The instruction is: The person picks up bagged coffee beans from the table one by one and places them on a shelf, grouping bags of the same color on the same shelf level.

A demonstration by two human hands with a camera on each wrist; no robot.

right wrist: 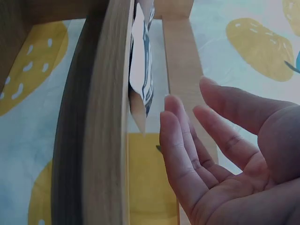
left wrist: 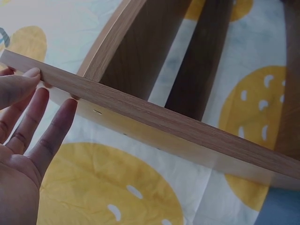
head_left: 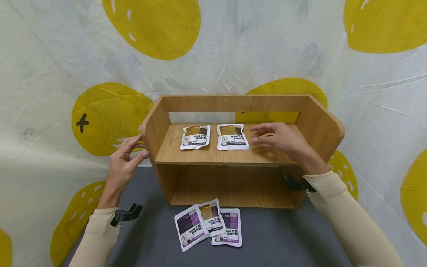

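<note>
My left hand [head_left: 124, 166] is at the left side panel of a two-tier wooden shelf [head_left: 230, 160]. In the left wrist view its fairly straight fingers [left wrist: 55, 129] and thumb touch the panel's edge and outer face. Over the right part of the upper tier, my right hand [head_left: 278, 139] holds nothing, its fingers loosely bent and apart from the thumb. Just left of its fingertips lies a white pouch with a brown-and-white label [head_left: 232, 137]. A similar pouch [head_left: 195, 137] lies further left on the same tier. The right wrist view shows one pouch [right wrist: 140, 61] edge-on.
On the dark grey table [head_left: 150, 237] before the shelf lie a purple-labelled pouch [head_left: 191, 227], a brown-labelled pouch [head_left: 212, 217] and another purple-labelled pouch [head_left: 231, 227], overlapping. A pale cloth [head_left: 213, 48] with yellow shapes hangs behind.
</note>
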